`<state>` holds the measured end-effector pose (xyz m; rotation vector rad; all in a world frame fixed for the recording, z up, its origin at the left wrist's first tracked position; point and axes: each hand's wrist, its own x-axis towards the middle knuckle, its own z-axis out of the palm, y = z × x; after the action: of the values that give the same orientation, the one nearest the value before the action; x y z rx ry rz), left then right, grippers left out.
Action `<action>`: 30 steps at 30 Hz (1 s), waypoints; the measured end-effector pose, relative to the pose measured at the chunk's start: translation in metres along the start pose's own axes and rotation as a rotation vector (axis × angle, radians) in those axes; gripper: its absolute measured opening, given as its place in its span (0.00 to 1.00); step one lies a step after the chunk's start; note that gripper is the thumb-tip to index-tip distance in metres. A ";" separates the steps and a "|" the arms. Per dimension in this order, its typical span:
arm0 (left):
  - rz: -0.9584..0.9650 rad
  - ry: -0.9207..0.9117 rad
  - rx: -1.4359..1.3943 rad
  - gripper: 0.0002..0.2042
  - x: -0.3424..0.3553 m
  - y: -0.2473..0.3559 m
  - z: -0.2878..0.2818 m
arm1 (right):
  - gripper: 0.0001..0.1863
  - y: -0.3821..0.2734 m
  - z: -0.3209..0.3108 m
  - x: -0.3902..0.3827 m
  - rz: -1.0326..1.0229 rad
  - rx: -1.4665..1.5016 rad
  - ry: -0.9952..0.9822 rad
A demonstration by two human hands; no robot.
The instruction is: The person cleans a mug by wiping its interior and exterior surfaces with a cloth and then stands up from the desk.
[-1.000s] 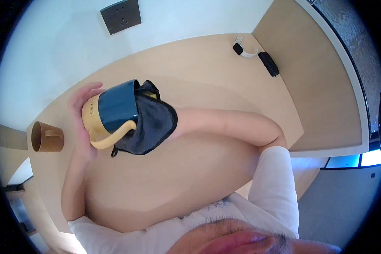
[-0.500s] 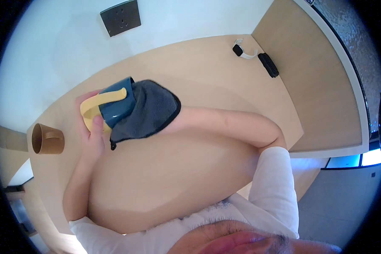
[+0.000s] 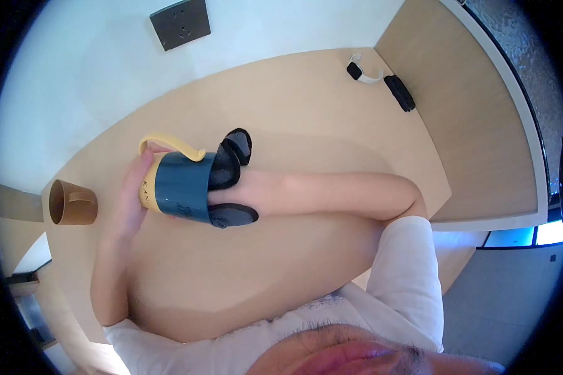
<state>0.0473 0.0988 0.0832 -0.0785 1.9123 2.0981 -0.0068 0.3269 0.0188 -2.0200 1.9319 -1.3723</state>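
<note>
Inside the mug [image 3: 182, 187], the right hand [image 3: 245, 189] is half-hidden.

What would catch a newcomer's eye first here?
Probably the blue-yellow mug left of centre, tipped sideways in the left hand, the right hand and a dark cloth partly inside. Then a brown mug at the left end of the table and a white-strapped watch in its far right corner.
</note>
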 end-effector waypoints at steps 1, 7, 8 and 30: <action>0.002 0.001 0.000 0.25 0.000 0.001 -0.005 | 0.20 0.000 -0.003 0.001 -0.002 -0.001 -0.001; 0.345 0.280 0.085 0.29 0.009 -0.020 0.008 | 0.16 0.029 0.015 0.021 -0.015 0.050 0.060; 0.656 0.304 0.417 0.30 0.013 -0.013 0.013 | 0.15 0.036 0.021 0.022 -0.133 -0.042 0.187; 0.065 0.200 -0.022 0.23 0.016 -0.019 0.010 | 0.15 0.001 0.002 0.036 0.200 0.511 -0.011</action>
<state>0.0388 0.1125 0.0627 -0.2433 2.0292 2.2280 -0.0126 0.2965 0.0369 -1.5510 1.5182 -1.5890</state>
